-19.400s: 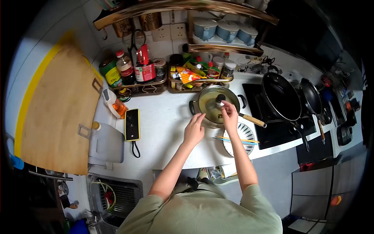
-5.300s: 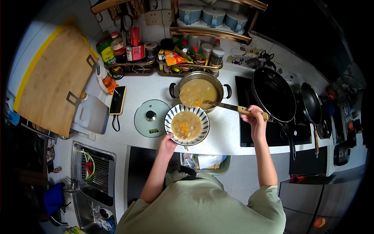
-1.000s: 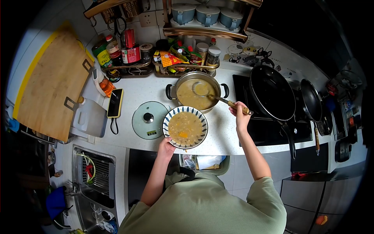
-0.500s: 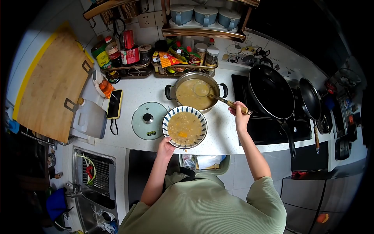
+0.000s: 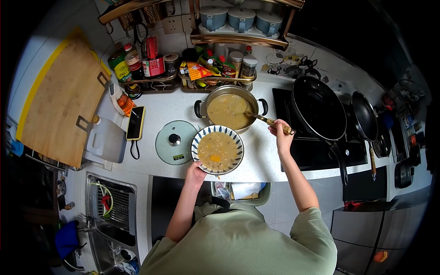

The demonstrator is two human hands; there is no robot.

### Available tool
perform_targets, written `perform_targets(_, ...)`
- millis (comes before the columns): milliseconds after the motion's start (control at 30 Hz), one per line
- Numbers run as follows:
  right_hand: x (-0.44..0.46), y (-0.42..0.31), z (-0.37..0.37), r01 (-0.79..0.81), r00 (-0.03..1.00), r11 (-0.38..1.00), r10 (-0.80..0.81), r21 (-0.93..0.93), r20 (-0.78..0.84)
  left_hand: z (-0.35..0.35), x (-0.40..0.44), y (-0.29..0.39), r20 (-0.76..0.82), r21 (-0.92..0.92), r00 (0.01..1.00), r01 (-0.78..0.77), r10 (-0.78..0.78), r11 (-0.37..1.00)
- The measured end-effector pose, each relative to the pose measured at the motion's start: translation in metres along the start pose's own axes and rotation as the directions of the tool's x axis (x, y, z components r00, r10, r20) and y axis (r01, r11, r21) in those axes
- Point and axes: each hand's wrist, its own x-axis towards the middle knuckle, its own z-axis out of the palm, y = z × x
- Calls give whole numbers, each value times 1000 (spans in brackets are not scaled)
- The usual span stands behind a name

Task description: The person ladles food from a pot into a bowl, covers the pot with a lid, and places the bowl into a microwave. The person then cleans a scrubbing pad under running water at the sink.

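Note:
My left hand (image 5: 196, 174) grips the lower left rim of a white bowl (image 5: 195, 146) with dark blue leaf marks. Brownish porridge with an orange piece (image 5: 215, 158) fills much of it. In my right hand (image 5: 280, 134) is the handle of a ladle (image 5: 265, 119), its head dipped in the porridge (image 5: 224, 110) of a steel pot (image 5: 212, 94) with black side handles. The bowl is held in front of the pot and hides part of its near edge. A glass lid (image 5: 165, 142) with a black knob lies left of the bowl, which overlaps its edge.
To the right a black wok (image 5: 318, 110) stands on the cooktop (image 5: 311, 156), with a smaller pan (image 5: 365, 117) beyond. Seasoning bottles and jars (image 5: 236, 62) line the back. At left are a phone (image 5: 135, 123), a plastic jug (image 5: 105, 142) and a sink (image 5: 135, 190). A bin (image 5: 263, 195) sits below the counter edge.
The ladle's head has sunk deeper into the porridge in the pot, so its outline is fainter. Both hands and the bowl have stayed almost in place.

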Motion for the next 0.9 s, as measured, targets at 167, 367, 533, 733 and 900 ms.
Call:
perform_targets(167, 2, 1, -1, 1, 1000, 1000, -1, -15, 11, 1, -1, 0, -3, -4, 1000, -9, 9, 1000)
perform_targets(367, -3, -1, -6, 13, 1000, 1000, -14, 13, 27, 6, -4, 1, -28, -8, 999, -24, 24, 1000)
perform_targets(533, -4, -8, -12, 0, 999, 1000, 1, -19, 35, 3, -2, 1, -24, -1, 1000, -18, 18, 1000)
perform_targets(733, -14, -22, -15, -33, 998, 999, 35, -40, 46, -2, -1, 1, 12, 16, 1000, -17, 17, 1000)
perform_targets(900, -19, -27, -17, -57, 997, 998, 59, -36, 53, -4, -1, 1, 17, 16, 1000, -12, 12, 1000)
